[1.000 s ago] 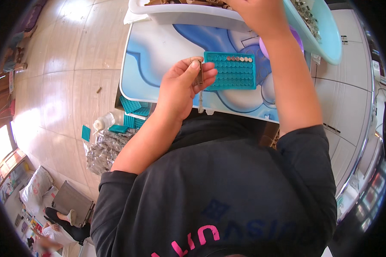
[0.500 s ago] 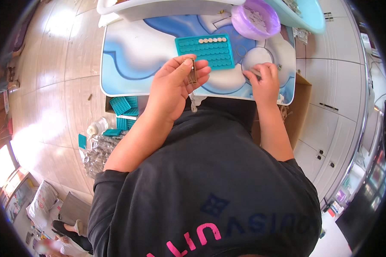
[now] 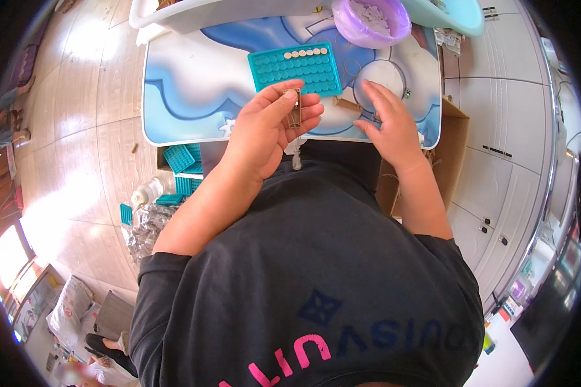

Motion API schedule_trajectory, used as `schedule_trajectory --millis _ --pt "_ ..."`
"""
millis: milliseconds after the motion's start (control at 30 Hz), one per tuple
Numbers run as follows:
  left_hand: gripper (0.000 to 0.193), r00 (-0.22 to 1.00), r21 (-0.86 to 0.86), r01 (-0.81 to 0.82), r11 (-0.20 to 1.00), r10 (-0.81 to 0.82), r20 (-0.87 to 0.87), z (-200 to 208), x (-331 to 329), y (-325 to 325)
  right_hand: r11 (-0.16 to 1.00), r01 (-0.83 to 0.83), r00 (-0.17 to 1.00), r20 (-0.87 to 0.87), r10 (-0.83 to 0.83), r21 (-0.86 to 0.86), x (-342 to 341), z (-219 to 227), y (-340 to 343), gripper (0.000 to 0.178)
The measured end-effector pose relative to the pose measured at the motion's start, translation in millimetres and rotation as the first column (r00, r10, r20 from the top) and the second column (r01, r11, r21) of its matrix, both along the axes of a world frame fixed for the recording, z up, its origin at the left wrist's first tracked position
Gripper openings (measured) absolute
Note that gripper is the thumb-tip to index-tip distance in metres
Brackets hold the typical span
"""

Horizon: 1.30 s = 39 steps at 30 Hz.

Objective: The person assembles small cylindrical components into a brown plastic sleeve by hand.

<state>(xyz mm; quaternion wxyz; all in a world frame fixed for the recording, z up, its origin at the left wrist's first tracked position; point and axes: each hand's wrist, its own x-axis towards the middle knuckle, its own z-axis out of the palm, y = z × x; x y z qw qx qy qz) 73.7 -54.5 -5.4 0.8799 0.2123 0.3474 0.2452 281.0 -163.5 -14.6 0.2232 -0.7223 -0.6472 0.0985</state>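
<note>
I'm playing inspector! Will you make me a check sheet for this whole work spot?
Surface: table with a blue-and-white pattern.
Work things: teal tray with round pale pieces in its far row; purple bowl of pale bits.
Clutter: other teal trays, bottle and crumpled plastic, left of the table.
Hands: left hand pinches a small brown case; right hand is open, near a brown piece on the table.
Cables: thin cord-like loop at far right, too small to identify.
Surroundings: cardboard box right of the table; white cabinets beyond it.

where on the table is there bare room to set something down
Bare tabletop runs from its left edge to the teal tray, in front of the white bin. Crowded on the right: purple bowl, brown piece, right hand.
</note>
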Motion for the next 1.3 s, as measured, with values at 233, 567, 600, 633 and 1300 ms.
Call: schedule_trajectory --millis 233,567,600,633,1300 --pt "0.027 1.0 -0.023 0.01 1.0 -0.01 -0.022 0 0 1 0.994 -0.082 0.996 0.049 0.078 0.078 -1 2 11 0.04" --pt "0.025 0.994 -0.023 0.097 0.995 -0.098 -0.039 -3 4 -6 0.989 -0.01 0.996 0.091 -0.004 0.148 -14 1 19 0.016" --pt "0.025 0.993 -0.011 0.114 0.993 -0.114 -0.041 -3 5 -7 0.992 0.015 1.0 0.013 -0.016 0.126 -22 6 21 0.015" --pt "0.025 0.993 -0.012 0.112 0.994 -0.113 -0.041 -3 6 -8 0.994 0.039 0.997 -0.064 -0.032 0.101 -30 12 21 0.014" --pt "0.027 0.977 0.016 0.207 0.978 -0.206 -0.061 -4 5 -9 0.983 -0.137 0.936 -0.342 0.089 -0.12 -42 40 24 0.054"
